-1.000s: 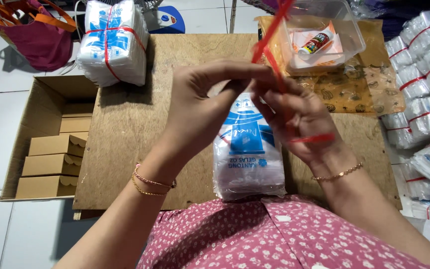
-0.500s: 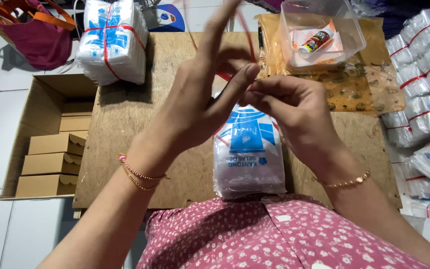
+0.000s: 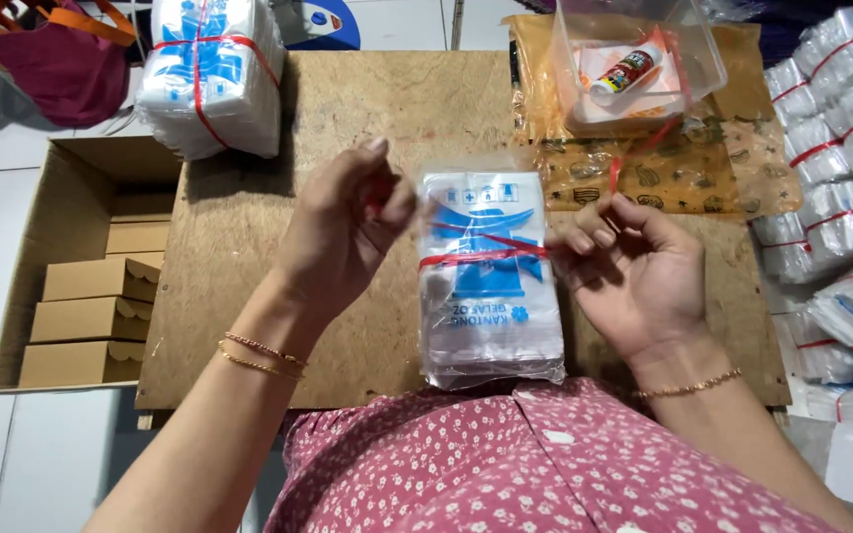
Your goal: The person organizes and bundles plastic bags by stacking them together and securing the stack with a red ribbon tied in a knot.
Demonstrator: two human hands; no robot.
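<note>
Both hands at the plastic-bag pack (image 3: 491, 286) — left hand (image 3: 343, 232) and right hand (image 3: 634, 271) fingers pinching the red band (image 3: 481, 257) across it, one end each side — pack lying flat between them.

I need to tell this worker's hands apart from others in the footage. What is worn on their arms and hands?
Both forearms are bare, no gloves. The left hand has two thin gold bracelets at its wrist; the right hand has one gold chain bracelet. A pink floral garment covers the torso.

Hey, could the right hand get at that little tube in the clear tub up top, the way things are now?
Probably yes: the tube lies in an open-topped tub beyond the right hand, nothing between, though that hand holds red string.
</note>
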